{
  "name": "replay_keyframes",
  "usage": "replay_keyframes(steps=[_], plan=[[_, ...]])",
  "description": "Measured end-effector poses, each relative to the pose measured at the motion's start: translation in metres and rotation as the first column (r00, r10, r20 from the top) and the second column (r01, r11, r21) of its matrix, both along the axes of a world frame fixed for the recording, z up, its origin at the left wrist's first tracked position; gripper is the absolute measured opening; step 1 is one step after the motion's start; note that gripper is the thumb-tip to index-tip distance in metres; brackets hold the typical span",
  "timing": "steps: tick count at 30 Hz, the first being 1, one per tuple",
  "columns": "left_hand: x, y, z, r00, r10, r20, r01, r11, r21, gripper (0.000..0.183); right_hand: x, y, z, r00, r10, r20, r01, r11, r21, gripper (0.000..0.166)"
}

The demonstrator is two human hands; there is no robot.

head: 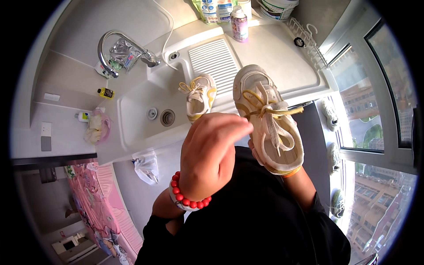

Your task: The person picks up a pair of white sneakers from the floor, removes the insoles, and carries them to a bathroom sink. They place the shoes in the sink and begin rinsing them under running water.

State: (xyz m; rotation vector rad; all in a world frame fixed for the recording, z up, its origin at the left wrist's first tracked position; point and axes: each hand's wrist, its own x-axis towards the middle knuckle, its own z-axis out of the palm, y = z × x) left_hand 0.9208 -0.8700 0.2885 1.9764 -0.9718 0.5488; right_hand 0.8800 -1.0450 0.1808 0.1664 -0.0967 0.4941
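Note:
A pale sneaker (261,99) with white and yellow laces tied at its front is held up, its toe pointing away from me. My right hand (255,153) grips it from beneath and behind, mostly hidden by the shoe. My left hand (210,152), with red beads at the wrist, is beside the sneaker's left edge. Its fingers are bent and its palm is turned out of view, so whether it holds anything is unclear. A second sneaker (200,96), also with white and yellow laces, rests beyond my left hand, by the basin and the ribbed drainboard (215,56).
The white sink basin (139,109) has a curved chrome faucet (124,33). A purple spray can (239,25) stands on the counter, near a wire rack (308,43). Several shoes (334,157) line the window ledge at right. A plastic bag (146,167) lies below the sink's left part.

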Motion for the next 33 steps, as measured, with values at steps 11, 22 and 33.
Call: replay_keyframes(steps=[11,22,33], plan=[[0.003,-0.019,0.009,0.990,-0.019,0.142,-0.063,0.830,0.555,0.018,0.004,0.001,0.008,0.984,-0.098,0.148,0.146,0.921,-0.361,0.064],[0.035,-0.035,0.014,0.970,-0.075,0.232,-0.030,0.907,0.419,0.012,0.010,0.003,0.010,0.986,-0.168,0.002,0.152,0.888,-0.434,0.062],[0.050,-0.016,0.053,0.974,-0.146,-0.171,0.183,0.957,0.224,0.009,0.006,0.008,0.024,0.998,-0.041,-0.038,0.024,0.929,-0.370,0.075]])
